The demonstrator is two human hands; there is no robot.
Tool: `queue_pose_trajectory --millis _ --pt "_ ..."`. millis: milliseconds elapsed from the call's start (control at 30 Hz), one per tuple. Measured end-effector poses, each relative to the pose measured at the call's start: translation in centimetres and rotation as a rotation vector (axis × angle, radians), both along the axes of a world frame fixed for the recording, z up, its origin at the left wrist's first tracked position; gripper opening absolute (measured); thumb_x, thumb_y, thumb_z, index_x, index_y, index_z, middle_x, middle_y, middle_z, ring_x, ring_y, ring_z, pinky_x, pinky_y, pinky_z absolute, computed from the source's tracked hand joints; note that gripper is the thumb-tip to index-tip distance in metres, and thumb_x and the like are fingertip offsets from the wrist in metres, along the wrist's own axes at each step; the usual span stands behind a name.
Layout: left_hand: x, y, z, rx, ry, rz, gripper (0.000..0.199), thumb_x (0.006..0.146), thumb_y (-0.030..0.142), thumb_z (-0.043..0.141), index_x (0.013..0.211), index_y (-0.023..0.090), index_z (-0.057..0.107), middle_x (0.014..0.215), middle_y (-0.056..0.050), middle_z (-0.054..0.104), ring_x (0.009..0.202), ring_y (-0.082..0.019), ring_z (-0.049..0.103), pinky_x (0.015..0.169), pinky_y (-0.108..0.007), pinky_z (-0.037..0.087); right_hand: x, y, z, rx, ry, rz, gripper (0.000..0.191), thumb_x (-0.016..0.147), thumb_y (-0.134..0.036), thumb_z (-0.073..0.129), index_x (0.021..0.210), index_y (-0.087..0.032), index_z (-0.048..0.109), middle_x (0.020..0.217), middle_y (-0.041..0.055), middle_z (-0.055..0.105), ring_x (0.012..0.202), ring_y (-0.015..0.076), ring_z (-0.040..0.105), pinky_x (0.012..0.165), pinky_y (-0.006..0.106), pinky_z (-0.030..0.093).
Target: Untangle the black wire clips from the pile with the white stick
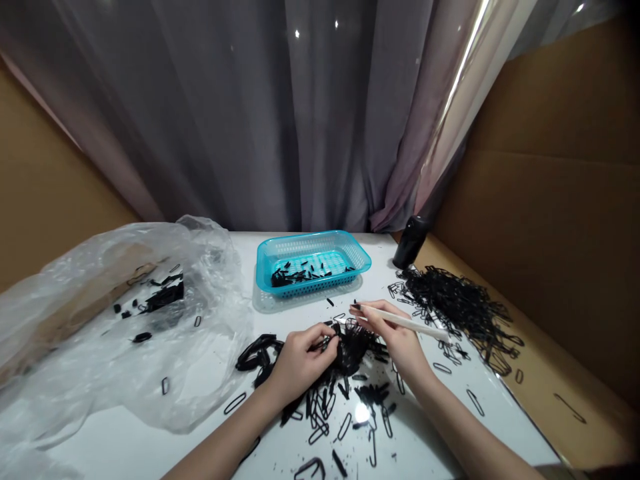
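Glossy white table [440, 427], crinkled clear plastic bag [100, 347], perforated turquoise plastic basket [280, 250], matt cardboard walls [550, 220].

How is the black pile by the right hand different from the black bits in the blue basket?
The large tangled black pile of loops lies spread on the white table; the black bits are few, short and contained in the turquoise plastic basket. Both are black.
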State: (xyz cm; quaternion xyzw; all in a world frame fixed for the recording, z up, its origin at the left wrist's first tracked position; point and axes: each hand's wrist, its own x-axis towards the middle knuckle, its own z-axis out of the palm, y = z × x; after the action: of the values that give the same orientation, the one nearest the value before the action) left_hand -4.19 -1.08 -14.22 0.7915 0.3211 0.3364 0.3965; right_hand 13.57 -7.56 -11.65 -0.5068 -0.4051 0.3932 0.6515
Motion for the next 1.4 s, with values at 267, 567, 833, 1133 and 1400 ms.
queue_pose_trajectory --millis 267,567,833,1133,1400 --pt "0.0 0.4 1.3 -0.255 -0.164 -0.025 0.024 0.086 0.037 0.058 0.083 0.015 0.066 0.065 0.001 0.056 0.059 -0.012 0.047 0.057 -0.022 0.036 0.1 -0.8 0.6 0.147 -0.4 0.093 0.015 0.09 -0.033 0.063 0.094 -0.023 0.074 0.107 0.0067 0.073 0.106 0.0235 0.067 0.094 0.039 0.054" --pt "-0.1 0.4 1.5 -0.305 -0.214 -0.071 0.025 0.085 0.039 0.059 0.08 0.015 0.062 0.066 0.001 0.057 0.058 -0.011 0.046 0.057 -0.022 0.035 -0.1 -1.1 0.3 0.214 -0.681 0.228 0.019 0.095 -0.021 0.054 0.109 -0.025 0.067 0.118 0.0058 0.07 0.112 0.0187 0.065 0.097 0.034 0.051" --pt "-0.3 0.6 1.2 -0.261 -0.175 -0.076 0.028 0.083 0.039 0.06 0.069 0.017 0.049 0.059 0.006 0.039 0.053 -0.009 0.034 0.051 -0.021 0.026 -0.1 -0.8 0.0 0.2 -0.684 0.268 0.021 0.099 -0.024 0.048 0.114 -0.024 0.062 0.121 0.0075 0.068 0.113 0.018 0.064 0.097 0.035 0.051" --pt "-0.5 1.1 0.8 -0.062 -0.087 0.022 0.02 0.083 0.037 0.068 0.091 0.02 0.073 0.063 0.001 0.065 0.044 -0.009 0.036 0.046 -0.023 0.027 0.6 -1.1 0.6 0.056 -0.633 0.333 0.021 0.097 -0.033 0.051 0.112 -0.026 0.065 0.113 0.0059 0.071 0.106 0.0211 0.067 0.091 0.038 0.053" --pt "-0.3 1.6 1.5 -0.115 -0.196 0.096 0.018 0.08 0.035 0.071 0.08 0.019 0.079 0.081 -0.006 0.074 0.081 -0.022 0.065 0.073 -0.028 0.047 0.1 -1.0 0.6 0.098 -0.564 0.243 0.016 0.095 -0.031 0.055 0.102 -0.024 0.068 0.117 0.0074 0.069 0.108 0.0218 0.065 0.092 0.038 0.052"
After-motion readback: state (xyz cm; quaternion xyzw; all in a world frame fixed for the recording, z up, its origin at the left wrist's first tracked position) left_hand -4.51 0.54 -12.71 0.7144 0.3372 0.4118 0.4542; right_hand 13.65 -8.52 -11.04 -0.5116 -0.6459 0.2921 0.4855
